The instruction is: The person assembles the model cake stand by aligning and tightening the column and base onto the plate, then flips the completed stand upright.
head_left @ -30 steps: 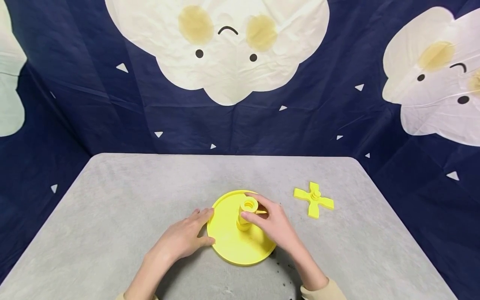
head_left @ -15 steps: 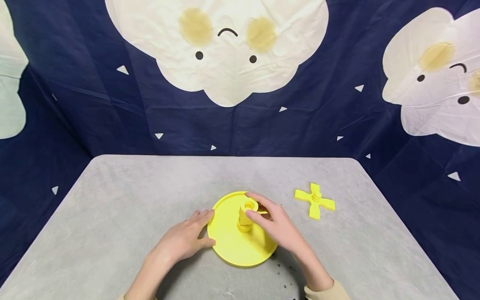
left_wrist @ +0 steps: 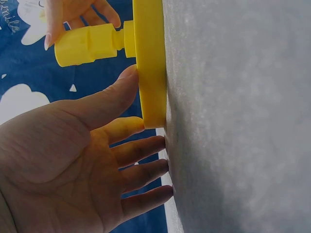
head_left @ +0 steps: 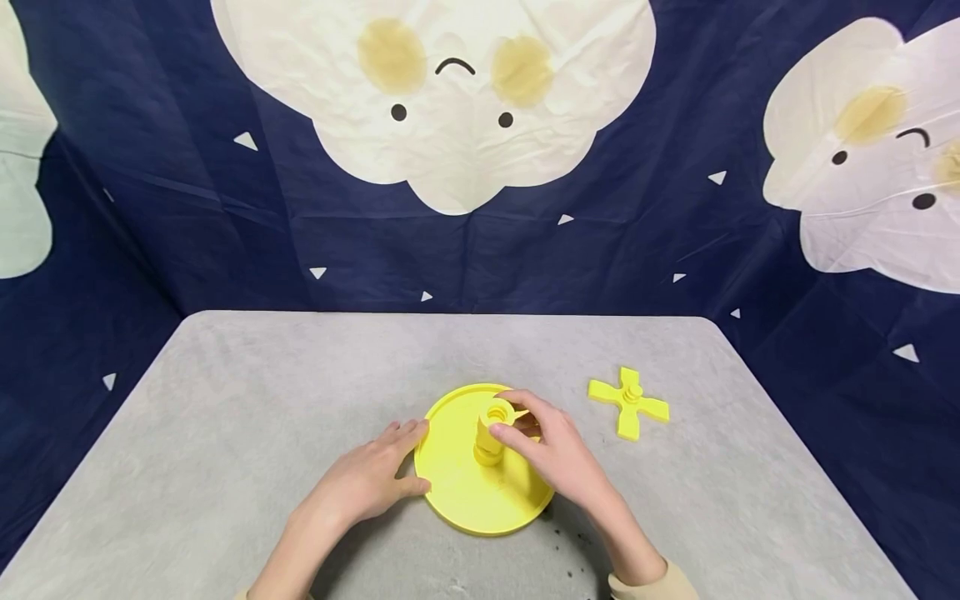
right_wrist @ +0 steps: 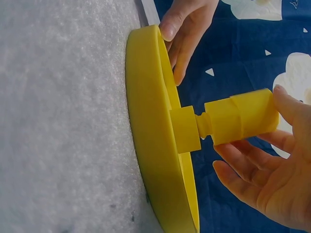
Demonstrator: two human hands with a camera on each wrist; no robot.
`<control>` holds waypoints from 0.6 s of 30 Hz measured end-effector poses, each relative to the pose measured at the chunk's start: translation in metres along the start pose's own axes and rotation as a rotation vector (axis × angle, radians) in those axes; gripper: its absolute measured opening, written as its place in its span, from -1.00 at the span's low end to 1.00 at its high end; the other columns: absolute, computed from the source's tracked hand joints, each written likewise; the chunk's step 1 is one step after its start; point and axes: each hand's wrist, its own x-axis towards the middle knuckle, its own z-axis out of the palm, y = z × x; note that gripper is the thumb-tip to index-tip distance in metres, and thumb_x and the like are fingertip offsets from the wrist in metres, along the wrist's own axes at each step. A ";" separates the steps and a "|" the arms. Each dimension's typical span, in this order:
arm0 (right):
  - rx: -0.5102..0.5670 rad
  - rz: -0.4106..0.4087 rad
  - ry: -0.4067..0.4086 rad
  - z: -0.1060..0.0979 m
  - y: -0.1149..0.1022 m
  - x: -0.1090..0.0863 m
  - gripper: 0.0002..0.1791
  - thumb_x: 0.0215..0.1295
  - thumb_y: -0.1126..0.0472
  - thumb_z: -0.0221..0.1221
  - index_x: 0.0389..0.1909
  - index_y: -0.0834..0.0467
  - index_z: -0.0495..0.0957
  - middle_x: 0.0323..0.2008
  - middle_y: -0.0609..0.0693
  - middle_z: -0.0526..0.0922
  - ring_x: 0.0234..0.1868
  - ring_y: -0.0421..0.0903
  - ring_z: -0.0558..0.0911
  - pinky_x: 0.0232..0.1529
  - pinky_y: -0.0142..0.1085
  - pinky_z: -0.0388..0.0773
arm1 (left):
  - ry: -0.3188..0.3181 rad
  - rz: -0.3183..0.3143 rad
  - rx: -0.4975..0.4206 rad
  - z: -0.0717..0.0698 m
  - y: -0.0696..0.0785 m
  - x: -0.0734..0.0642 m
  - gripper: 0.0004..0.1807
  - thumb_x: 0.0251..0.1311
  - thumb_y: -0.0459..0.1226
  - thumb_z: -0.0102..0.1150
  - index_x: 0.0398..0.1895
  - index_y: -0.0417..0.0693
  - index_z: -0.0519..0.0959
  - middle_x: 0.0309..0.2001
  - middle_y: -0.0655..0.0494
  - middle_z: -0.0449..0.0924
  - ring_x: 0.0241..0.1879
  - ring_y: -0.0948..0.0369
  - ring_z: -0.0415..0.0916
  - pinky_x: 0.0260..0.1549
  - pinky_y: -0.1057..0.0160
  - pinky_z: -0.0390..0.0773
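Fingers (left_wrist: 144,174) spread wide, the left hand (head_left: 366,477) touches the left rim of the yellow plate (head_left: 450,483). Between that hand and the right hand (head_left: 558,454), nearer the latter, a yellow cylinder (head_left: 489,437) stands, long axis about upright, lower end meeting the plate's stub (right_wrist: 185,129); the right hand grips it near the top. Farther right lies a 4-armed piece (head_left: 627,406), touched by neither.

Centre of the head view, the right hand (head_left: 557,450) blocks part of the yellow post (head_left: 487,437) and the yellow tray (head_left: 450,492); lower right, a sleeve (head_left: 656,585) runs off the bottom edge, dark specks (head_left: 557,547) too tiny to identify!
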 end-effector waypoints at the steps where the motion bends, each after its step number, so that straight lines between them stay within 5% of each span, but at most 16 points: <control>1: -0.005 -0.002 0.006 0.000 0.000 0.000 -0.60 0.16 -0.24 0.17 0.04 -0.33 0.48 -0.08 -0.24 0.61 -0.20 -0.25 0.64 -0.13 -0.39 0.61 | 0.001 0.001 0.000 0.000 0.000 0.000 -0.15 0.07 0.03 0.27 0.43 0.05 0.19 0.44 0.03 0.17 0.45 -0.05 0.06 0.35 -0.18 0.19; 7: 0.018 -0.027 0.011 -0.001 -0.001 0.001 -0.57 0.18 -0.21 0.18 0.09 -0.36 0.44 -0.02 -0.22 0.60 -0.05 -0.22 0.61 -0.02 -0.29 0.62 | -0.005 0.001 0.002 -0.001 0.000 0.000 -0.15 0.08 0.02 0.27 0.43 0.05 0.18 0.44 0.04 0.17 0.45 -0.03 0.06 0.35 -0.18 0.19; 13: 0.027 -0.121 -0.111 0.002 -0.001 -0.001 -0.43 0.26 -0.18 0.11 0.30 -0.38 0.24 0.29 -0.34 0.36 0.26 -0.25 0.44 0.19 -0.12 0.53 | 0.002 0.001 0.000 -0.001 0.000 -0.001 -0.16 0.08 0.03 0.27 0.42 0.05 0.19 0.43 0.03 0.18 0.45 -0.05 0.07 0.34 -0.18 0.20; 18: 0.038 -0.106 -0.182 0.005 0.000 -0.002 -0.46 0.33 -0.18 0.03 0.32 -0.36 0.21 0.33 -0.36 0.29 0.26 -0.31 0.41 0.22 -0.19 0.51 | 0.008 0.005 0.000 -0.001 0.000 -0.001 -0.16 0.08 0.03 0.27 0.42 0.05 0.19 0.43 0.03 0.18 0.45 -0.04 0.07 0.35 -0.18 0.20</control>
